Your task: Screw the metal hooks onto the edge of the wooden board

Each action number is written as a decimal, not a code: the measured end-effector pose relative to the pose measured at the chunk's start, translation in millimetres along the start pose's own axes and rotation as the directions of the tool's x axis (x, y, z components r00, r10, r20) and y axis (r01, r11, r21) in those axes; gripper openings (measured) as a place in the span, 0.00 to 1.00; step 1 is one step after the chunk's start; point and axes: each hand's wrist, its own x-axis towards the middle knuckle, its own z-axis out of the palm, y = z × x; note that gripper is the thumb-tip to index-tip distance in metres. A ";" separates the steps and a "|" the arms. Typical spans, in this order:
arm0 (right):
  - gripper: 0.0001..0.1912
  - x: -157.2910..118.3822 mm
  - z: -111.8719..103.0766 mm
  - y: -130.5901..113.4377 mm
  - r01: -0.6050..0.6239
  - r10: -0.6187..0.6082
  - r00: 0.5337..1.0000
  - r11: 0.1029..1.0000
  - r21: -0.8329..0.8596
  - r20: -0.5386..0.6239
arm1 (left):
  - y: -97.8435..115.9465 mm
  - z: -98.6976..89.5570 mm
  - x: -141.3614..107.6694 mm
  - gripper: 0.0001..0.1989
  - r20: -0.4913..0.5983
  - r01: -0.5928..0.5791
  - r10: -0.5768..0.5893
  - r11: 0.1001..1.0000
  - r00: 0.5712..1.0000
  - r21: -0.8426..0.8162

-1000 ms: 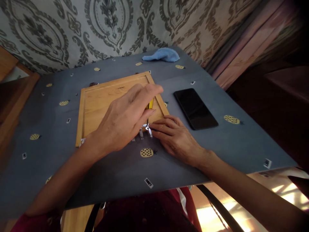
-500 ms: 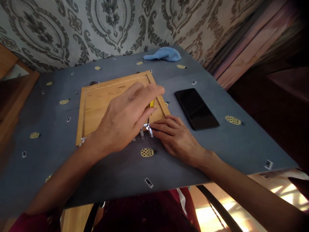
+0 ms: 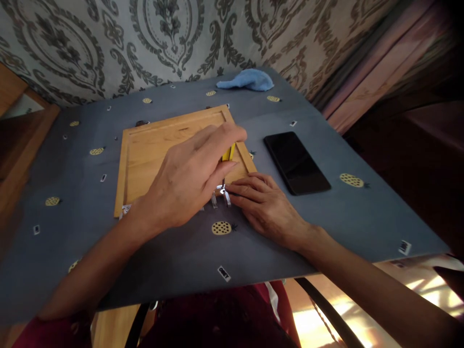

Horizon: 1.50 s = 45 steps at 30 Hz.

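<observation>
A light wooden panel (image 3: 159, 154) with a raised frame lies on the table. My left hand (image 3: 190, 174) reaches over it, closed round the yellow handle of a screwdriver (image 3: 228, 152), whose dark shaft points down at a shiny metal hinge (image 3: 222, 190) on the panel's near edge. My right hand (image 3: 266, 208) rests beside the hinge, fingers stretched out flat, their tips at the metal and the panel's near right corner. A second metal hinge (image 3: 125, 209) shows at the near left corner, partly behind my left wrist.
A black phone (image 3: 296, 163) lies right of the panel. At the back is a blue cloth (image 3: 248, 80). The table (image 3: 174, 270) has a grey-blue cover with pineapple prints. A wooden piece of furniture (image 3: 32, 154) stands at the left; patterned fabric hangs behind.
The fingers of my left hand have shifted slightly on the screwdriver, and more of its yellow handle shows. My right hand stays in place.
</observation>
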 end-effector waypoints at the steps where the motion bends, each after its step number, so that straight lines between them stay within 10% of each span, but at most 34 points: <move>1: 0.13 0.1 -0.1 -0.2 -0.001 0.001 1.000 1.000 0.003 0.002 | -1.0 -1.5 0.4 0.12 0.004 0.004 -0.004 1.000 1.000 -0.019; 45: 0.15 -1.0 0.2 -0.1 -0.009 0.009 1.000 1.000 0.011 0.011 | -1.4 -8.4 1.8 0.15 0.137 -0.005 0.019 0.995 0.990 -0.103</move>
